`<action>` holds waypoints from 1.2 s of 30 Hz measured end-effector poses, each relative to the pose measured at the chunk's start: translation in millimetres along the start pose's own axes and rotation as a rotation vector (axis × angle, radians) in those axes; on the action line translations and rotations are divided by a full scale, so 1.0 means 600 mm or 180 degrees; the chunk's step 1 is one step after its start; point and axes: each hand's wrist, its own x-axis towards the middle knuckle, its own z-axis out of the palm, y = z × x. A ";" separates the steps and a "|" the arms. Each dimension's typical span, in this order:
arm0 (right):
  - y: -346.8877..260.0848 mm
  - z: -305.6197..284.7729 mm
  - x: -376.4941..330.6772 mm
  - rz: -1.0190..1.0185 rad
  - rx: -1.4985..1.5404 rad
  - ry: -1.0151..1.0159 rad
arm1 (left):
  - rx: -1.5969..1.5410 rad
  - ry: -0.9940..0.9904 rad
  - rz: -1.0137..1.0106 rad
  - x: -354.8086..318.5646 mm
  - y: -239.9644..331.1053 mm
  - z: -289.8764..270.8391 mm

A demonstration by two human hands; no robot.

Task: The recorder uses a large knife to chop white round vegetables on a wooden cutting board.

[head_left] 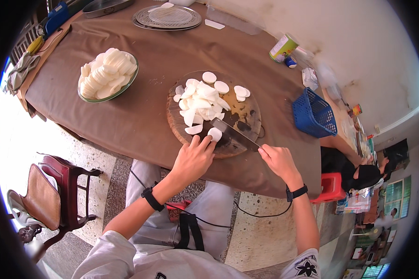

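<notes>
Bright daylight comes from left of the bench (144, 118), burning the floor (91, 153) there to near white. The bench is fairly evenly lit, with a faint sheen along its far side and dimmer shade beneath. On it, the slices (200, 100) are so pale that some merge. Right of the bench, the wall (340, 32) curves strongly, and the far window (398, 195) looks small and soft. Around everything runs a black fisheye rim, fringed blue.
</notes>
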 end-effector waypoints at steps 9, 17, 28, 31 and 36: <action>0.025 0.026 -0.005 -0.0050 0.0244 -0.0033 | 0.0169 -0.0030 0.0074 0.002 -0.001 -0.013; 0.030 0.015 0.010 -0.0207 0.0077 -0.0261 | 0.0213 -0.0100 0.0111 0.005 -0.003 -0.019; 0.017 0.022 0.002 -0.0371 -0.0238 -0.0316 | 0.0104 -0.0105 0.0105 0.013 -0.004 -0.020; 0.017 0.020 0.010 -0.0422 -0.0258 -0.0331 | 0.0001 -0.0112 0.0034 0.012 -0.006 -0.014; 0.011 0.018 0.016 -0.0354 -0.0236 -0.0352 | 0.0036 -0.0101 0.0004 0.014 -0.001 -0.016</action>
